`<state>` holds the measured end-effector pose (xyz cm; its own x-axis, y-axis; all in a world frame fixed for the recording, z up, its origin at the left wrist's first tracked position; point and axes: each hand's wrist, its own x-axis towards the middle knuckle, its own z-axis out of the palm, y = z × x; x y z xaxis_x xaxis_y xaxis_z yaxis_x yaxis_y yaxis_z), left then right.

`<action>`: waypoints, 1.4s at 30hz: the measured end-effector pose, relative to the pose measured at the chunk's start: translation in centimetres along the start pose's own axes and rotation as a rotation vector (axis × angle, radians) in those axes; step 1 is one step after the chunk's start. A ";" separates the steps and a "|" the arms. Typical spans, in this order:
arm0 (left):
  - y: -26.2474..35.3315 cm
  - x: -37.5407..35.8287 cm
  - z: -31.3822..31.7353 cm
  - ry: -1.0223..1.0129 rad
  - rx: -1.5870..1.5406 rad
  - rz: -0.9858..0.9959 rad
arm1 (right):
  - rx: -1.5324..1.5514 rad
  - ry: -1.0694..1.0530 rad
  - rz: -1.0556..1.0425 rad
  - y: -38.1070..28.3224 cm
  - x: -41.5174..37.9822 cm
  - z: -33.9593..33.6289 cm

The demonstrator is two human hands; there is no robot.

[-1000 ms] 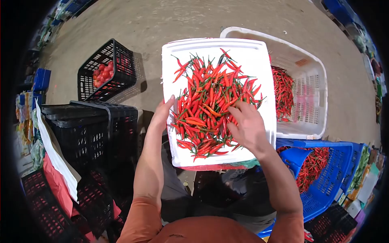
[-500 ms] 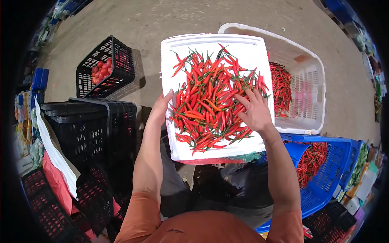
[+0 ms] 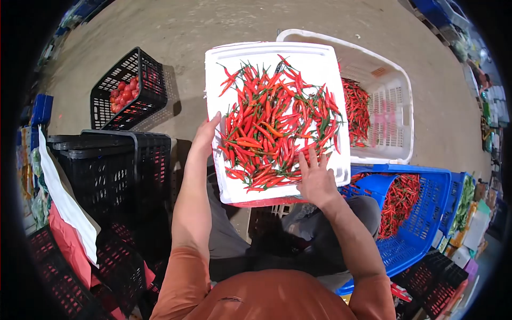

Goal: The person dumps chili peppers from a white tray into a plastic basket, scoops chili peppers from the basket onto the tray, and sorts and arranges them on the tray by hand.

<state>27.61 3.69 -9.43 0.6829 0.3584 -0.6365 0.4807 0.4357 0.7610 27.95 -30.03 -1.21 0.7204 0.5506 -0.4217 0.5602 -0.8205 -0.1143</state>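
A shallow white foam tray (image 3: pixel 274 50) lies in front of me, above my knees, with a pile of red chillies (image 3: pixel 261 120) with green stems spread over it. My left hand (image 3: pixel 206 133) grips the tray's left edge, thumb on top and the other fingers hidden beneath. On the near right part of the tray rests my right hand (image 3: pixel 319 181), fingers spread and touching the lowest chillies there; I see nothing held in it. A strip of bare white foam shows around the pile.
Right of the tray stands a white crate (image 3: pixel 392 122) with red chillies inside. Nearer me is a blue crate (image 3: pixel 426 213), also with chillies. To the left are a black crate (image 3: pixel 152 80) of red round produce and stacked black crates (image 3: pixel 109 170). Concrete floor (image 3: pixel 229 21) lies beyond.
My right hand has moved down and left, from the pile's right side to its near edge. Chillies on the right now lie more spread out. My left hand keeps its hold.
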 end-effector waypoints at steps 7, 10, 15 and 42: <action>0.1 0.3 -0.4 -0.029 0.012 -0.032 | 0.083 0.098 -0.023 0.2 -0.3 -1.5; -0.1 0.3 -0.1 -0.016 0.013 -0.022 | 0.258 0.312 -0.018 -0.6 1.4 -2.8; 0.7 -0.3 0.7 0.022 0.056 0.004 | 0.389 0.359 0.006 -5.8 5.4 -1.3; -0.5 0.8 0.0 0.055 0.092 0.046 | 0.080 0.342 -0.338 0.9 8.2 -1.3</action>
<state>27.88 3.72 -10.34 0.6751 0.4223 -0.6049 0.5002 0.3408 0.7961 34.86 -26.06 -3.57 0.6043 0.7962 -0.0305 0.7623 -0.5889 -0.2685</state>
